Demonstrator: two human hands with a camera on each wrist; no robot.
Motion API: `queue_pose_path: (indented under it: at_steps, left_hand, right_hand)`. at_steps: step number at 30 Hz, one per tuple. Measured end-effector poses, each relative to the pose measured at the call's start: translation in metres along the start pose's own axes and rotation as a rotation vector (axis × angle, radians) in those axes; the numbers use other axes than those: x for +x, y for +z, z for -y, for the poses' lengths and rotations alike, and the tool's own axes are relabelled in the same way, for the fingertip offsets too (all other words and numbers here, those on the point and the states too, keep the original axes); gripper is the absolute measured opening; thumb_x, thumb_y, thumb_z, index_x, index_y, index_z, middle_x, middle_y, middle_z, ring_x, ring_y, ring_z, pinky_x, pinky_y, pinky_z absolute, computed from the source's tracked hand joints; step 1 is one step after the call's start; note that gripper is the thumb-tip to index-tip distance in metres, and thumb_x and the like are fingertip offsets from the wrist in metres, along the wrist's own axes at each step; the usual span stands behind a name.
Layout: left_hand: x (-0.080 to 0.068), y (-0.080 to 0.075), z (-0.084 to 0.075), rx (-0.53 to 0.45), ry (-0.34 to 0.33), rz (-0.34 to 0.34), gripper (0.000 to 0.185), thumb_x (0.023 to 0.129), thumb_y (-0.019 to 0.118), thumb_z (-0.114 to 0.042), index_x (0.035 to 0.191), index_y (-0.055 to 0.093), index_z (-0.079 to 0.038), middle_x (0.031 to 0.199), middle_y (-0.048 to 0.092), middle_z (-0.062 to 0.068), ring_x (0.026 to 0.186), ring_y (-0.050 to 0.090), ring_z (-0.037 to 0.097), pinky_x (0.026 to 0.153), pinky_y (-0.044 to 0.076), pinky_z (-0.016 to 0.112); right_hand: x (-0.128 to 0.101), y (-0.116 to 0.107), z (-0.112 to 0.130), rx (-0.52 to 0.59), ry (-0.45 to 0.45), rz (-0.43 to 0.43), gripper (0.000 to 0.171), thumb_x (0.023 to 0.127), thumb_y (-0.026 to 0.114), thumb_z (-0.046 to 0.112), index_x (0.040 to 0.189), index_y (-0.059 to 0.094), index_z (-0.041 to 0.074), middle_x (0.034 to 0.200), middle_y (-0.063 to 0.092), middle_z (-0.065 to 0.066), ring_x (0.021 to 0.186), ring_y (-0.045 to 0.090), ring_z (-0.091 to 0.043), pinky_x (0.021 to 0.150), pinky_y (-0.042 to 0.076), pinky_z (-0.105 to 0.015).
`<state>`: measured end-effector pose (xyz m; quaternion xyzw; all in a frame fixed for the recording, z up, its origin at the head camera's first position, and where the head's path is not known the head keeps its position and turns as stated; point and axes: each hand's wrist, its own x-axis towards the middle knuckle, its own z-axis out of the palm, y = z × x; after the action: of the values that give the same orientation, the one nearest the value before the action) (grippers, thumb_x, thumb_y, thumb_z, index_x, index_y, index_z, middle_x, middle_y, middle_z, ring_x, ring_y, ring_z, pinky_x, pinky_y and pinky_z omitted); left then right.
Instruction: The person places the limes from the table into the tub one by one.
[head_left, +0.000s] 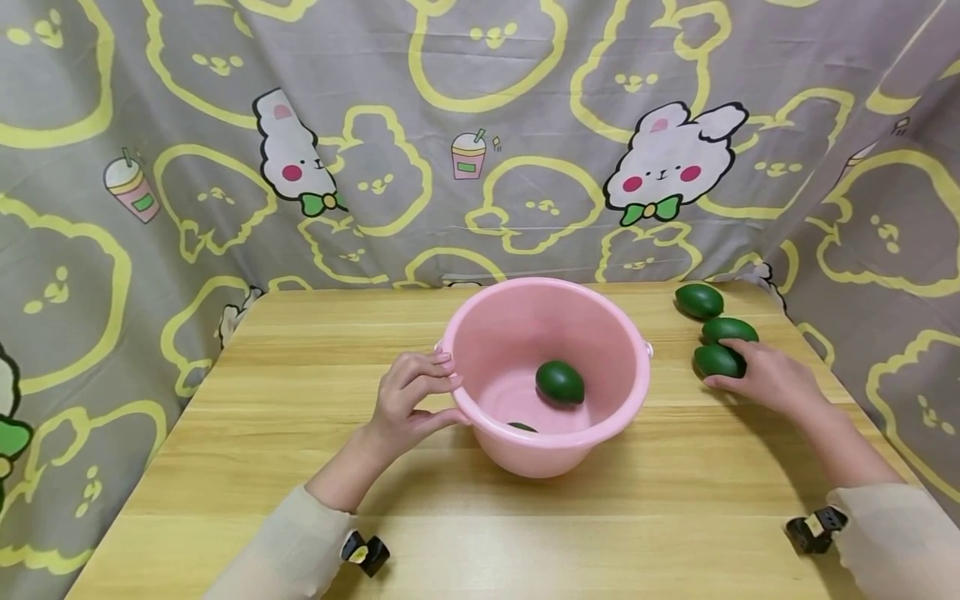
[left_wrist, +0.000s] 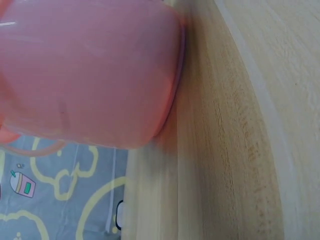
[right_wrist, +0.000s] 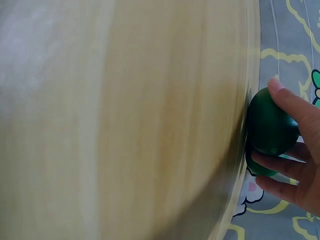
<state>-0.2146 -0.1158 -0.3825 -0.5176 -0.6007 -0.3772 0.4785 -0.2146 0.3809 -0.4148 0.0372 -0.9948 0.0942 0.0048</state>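
Note:
A pink plastic bucket [head_left: 480, 429] stands upright on the wooden table, and its wall [left_wrist: 90, 70] fills much of the left wrist view. My left hand [head_left: 408, 400] grips its left rim, fingertips over the edge and thumb lower on the outside. Inside the bucket lies a dark green lime [head_left: 559, 382], with a sliver of another green lime [head_left: 522, 427] showing behind the near rim. At the right, my right hand [head_left: 776, 375] holds the nearest lime [head_left: 716, 362] between thumb and fingers. That lime [right_wrist: 270, 122] sits low at the table surface in the right wrist view.
Just beyond the held lime lies another lime [head_left: 729, 331], with a further lime [head_left: 699, 301] near the table's back right corner. A patterned grey curtain [head_left: 480, 125] hangs behind and at both sides of the table [head_left: 315, 467].

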Motion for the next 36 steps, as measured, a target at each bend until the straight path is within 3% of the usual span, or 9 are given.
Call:
queue_pose_path:
  at_steps: [11, 17, 36]
  left_hand:
    - [0.001, 0.000, 0.000, -0.001, 0.005, 0.001, 0.043, 0.080, 0.071, -0.040, 0.086, 0.069, 0.002, 0.085, 0.062, 0.014, 0.087, 0.060, 0.032, 0.089, 0.055, 0.033]
    - [0.002, 0.000, 0.000, -0.008, -0.003, 0.004, 0.043, 0.081, 0.071, -0.040, 0.086, 0.069, 0.002, 0.085, 0.062, 0.014, 0.086, 0.060, 0.031, 0.090, 0.055, 0.032]
    - [0.001, 0.000, 0.001, -0.011, -0.011, 0.003, 0.043, 0.081, 0.070, -0.040, 0.086, 0.069, 0.002, 0.086, 0.062, 0.014, 0.087, 0.060, 0.032, 0.089, 0.055, 0.033]
  right_hand:
    - [0.006, 0.006, 0.002, 0.134, 0.008, 0.107, 0.093, 0.084, 0.065, 0.053, 0.133, 0.029, -0.018, 0.113, 0.049, -0.044, 0.095, 0.054, -0.051, 0.068, 0.049, -0.054]
    - [0.007, 0.010, 0.002, 0.173, 0.003, 0.140, 0.090, 0.088, 0.061, 0.050, 0.133, 0.025, -0.019, 0.115, 0.049, -0.040, 0.096, 0.054, -0.045, 0.070, 0.048, -0.052]
    - [0.006, 0.018, 0.004, 0.227, -0.046, 0.025, 0.082, 0.077, 0.076, 0.044, 0.128, 0.042, -0.011, 0.111, 0.054, -0.037, 0.093, 0.056, -0.049, 0.072, 0.049, -0.055]
